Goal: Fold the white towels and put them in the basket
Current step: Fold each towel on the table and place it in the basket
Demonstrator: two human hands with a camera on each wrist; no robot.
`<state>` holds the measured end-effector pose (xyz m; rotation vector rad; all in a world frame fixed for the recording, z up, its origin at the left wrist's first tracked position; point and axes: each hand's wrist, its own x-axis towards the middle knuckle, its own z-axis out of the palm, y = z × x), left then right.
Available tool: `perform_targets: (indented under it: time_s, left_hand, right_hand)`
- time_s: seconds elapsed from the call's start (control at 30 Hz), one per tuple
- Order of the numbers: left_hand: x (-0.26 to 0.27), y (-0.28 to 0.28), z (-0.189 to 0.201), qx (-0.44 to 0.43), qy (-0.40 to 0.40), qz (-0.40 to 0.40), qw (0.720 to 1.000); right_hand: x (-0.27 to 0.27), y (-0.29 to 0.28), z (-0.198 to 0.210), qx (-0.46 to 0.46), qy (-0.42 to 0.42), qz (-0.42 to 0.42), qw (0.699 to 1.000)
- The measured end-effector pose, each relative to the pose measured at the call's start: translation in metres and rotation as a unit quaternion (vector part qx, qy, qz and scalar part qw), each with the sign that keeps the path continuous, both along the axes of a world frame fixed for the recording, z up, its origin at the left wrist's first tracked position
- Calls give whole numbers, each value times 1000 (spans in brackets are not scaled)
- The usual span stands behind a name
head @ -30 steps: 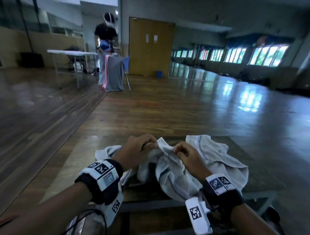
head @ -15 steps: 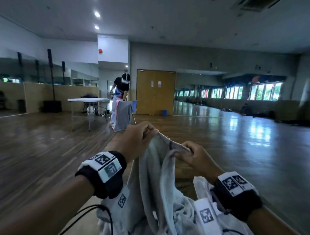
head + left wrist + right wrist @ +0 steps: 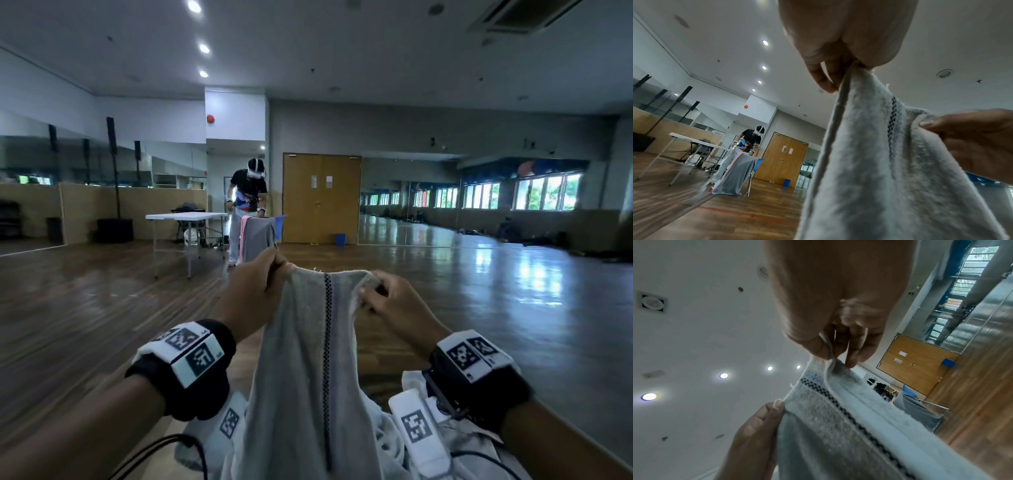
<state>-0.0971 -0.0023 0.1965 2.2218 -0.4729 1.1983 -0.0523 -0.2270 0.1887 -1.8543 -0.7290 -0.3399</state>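
A white towel [image 3: 308, 359] with a dark dotted stripe hangs in the air in front of me, held up by its top edge. My left hand [image 3: 260, 287] pinches the left end of that edge, and my right hand [image 3: 383, 301] pinches the right end a short span away. The left wrist view shows the towel [image 3: 869, 162] hanging from my left hand [image 3: 840, 65], with the right hand [image 3: 972, 138] beside it. In the right wrist view my right hand [image 3: 836, 344] grips the towel [image 3: 838, 426] hem. More white cloth [image 3: 455, 442] lies bunched below. No basket is in view.
Another person [image 3: 248, 209] stands across the room at a chair draped with grey and pink cloth [image 3: 258, 236], next to a white folding table [image 3: 186, 216]. A wooden double door [image 3: 322, 198] is behind. The wooden floor [image 3: 479, 308] stretches wide around me.
Both hands have lifted the towel off the table to chest height and moved apart along its top edge. The head view has tilted up from the table toward the room.
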Motion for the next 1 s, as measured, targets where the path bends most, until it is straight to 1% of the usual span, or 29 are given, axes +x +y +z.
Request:
perform_targets:
  time_s: [0.13, 0.23, 0.3, 0.33, 0.4, 0.5, 0.57, 0.67, 0.73, 0.8, 0.87, 0.93, 1.0]
  left_hand:
    - [4, 1, -1, -16, 39, 6, 999]
    - [2, -3, -2, -1, 77, -6, 997]
    - [2, -8, -1, 37, 96, -2, 995]
    - [3, -10, 0, 47, 96, 6, 994]
    - [3, -15, 3, 29, 85, -2, 996]
    - [1, -21, 2, 11, 35, -25, 999]
    - [-5, -23, 2, 14, 38, -40, 998]
    - [-12, -22, 1, -1, 84, -79, 993]
    - [-13, -20, -1, -17, 98, -88, 991]
    - [-14, -21, -2, -30, 110, -86, 990]
    - [-15, -23, -3, -17, 105, -84, 991]
    - [-15, -26, -3, 2, 84, -97, 992]
    - [-13, -26, -3, -12, 56, -101, 993]
  right_hand:
    - [-1, 3, 17, 51, -5, -10, 999]
    - [-3, 7, 31, 67, -17, -3, 998]
    - [-3, 9, 38, 65, -30, 3, 997]
    - [-2, 10, 40, 55, -37, 3, 998]
    - [-1, 12, 43, 24, -55, -1, 998]
    - [0, 15, 44, 21, -63, 17, 998]
    - [-1, 13, 43, 22, -52, 36, 998]
    - [-3, 9, 40, -37, -11, 59, 998]
    - [-5, 7, 37, -72, 30, 65, 995]
    - [-9, 6, 34, -61, 76, 99, 990]
    - [-12, 5, 30, -47, 96, 133, 985]
    - [-14, 6, 26, -53, 89, 133, 986]
    - [-14, 7, 21, -48, 97, 139, 984]
